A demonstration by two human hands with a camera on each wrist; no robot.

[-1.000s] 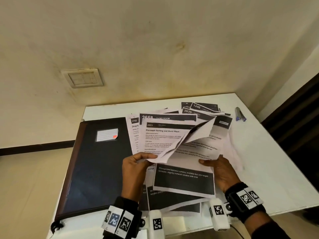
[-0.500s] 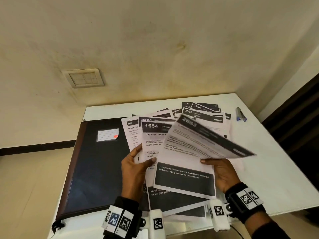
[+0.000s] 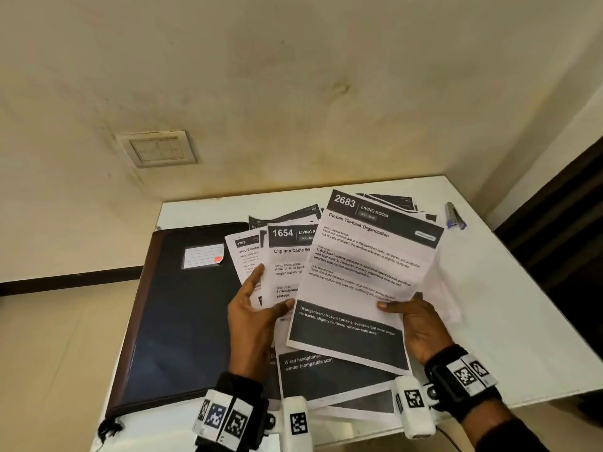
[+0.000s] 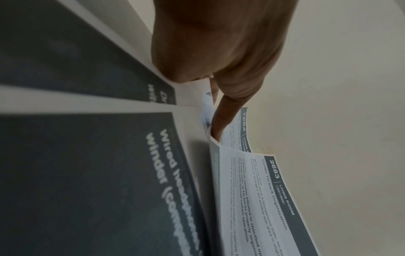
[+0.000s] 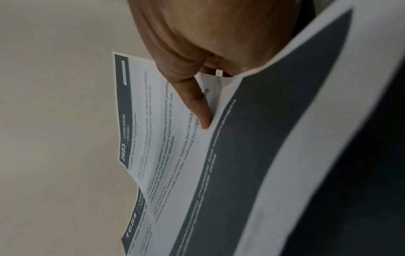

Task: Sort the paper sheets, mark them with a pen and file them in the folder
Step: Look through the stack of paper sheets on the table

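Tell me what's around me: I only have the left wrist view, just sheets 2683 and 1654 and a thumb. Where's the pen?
Observer: The pen lies on the white table's far right corner, beyond the paper pile, untouched.
Operator: And the folder?
Observer: The dark folder lies closed on the table, left of the sheets, label upward.
Operator: Who holds sheet 2683?
Observer: The right hand pinches sheet 2683 at its right edge, thumb on top.
Operator: What else is my left hand holding?
Observer: The left hand grips sheet 1654 with sheet 3703 fanned out behind it.
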